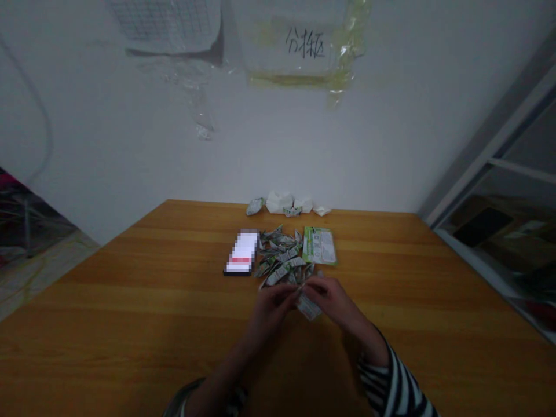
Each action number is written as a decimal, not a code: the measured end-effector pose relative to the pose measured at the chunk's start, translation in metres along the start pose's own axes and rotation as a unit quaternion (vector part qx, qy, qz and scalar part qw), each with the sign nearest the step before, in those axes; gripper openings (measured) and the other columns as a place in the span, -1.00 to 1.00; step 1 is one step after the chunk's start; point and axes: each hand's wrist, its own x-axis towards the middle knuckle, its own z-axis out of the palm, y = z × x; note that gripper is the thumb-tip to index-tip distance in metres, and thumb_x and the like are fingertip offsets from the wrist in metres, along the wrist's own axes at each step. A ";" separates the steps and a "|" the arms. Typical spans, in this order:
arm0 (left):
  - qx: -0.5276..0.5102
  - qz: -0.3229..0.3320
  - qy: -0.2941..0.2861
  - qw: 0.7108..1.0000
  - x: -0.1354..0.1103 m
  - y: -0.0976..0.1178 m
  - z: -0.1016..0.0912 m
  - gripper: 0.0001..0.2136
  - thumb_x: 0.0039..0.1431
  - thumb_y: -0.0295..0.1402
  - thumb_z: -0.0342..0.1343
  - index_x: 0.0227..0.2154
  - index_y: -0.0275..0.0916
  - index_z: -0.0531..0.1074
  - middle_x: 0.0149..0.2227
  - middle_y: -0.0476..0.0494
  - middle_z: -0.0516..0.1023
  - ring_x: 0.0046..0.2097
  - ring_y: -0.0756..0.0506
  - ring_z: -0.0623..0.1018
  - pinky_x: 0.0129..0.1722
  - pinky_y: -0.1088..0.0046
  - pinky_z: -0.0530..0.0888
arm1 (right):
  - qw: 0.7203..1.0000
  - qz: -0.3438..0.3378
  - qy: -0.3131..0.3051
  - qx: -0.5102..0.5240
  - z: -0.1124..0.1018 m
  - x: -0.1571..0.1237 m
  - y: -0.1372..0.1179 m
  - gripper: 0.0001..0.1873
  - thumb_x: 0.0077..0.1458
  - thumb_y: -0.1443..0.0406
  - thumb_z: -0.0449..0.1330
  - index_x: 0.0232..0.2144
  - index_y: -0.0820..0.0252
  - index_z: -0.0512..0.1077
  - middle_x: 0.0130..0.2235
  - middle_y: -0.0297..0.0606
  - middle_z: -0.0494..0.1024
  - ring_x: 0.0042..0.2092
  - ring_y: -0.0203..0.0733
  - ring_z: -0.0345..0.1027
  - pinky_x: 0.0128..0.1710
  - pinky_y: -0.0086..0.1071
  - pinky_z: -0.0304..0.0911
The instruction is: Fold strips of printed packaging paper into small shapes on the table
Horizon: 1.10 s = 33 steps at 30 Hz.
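Both my hands meet over the wooden table (130,324), just in front of a heap of small green-and-white sachets (280,258). My left hand (271,307) and my right hand (332,301) pinch one small white sachet (307,307) between their fingertips. The sachet hangs slightly below my fingers, tilted. A striped sleeve covers my right forearm.
A phone (241,253) lies left of the heap and a flat green packet (320,245) lies to its right. Crumpled white wrappers (286,204) sit at the table's far edge by the wall. A metal shelf frame (495,168) stands to the right. Plastic sheets hang on the wall.
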 end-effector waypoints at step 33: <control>0.241 0.118 0.109 0.957 0.006 0.001 -0.013 -0.73 0.07 -0.24 0.14 -0.68 -0.19 0.42 -0.68 0.00 0.35 -0.58 -0.05 0.32 -0.57 0.51 0.17 | 0.998 0.049 0.031 0.034 0.029 -0.007 0.001 -0.52 0.18 0.01 0.07 -0.64 0.16 0.26 -0.65 -0.46 0.21 -0.58 -0.34 0.06 -0.60 -0.48 -0.05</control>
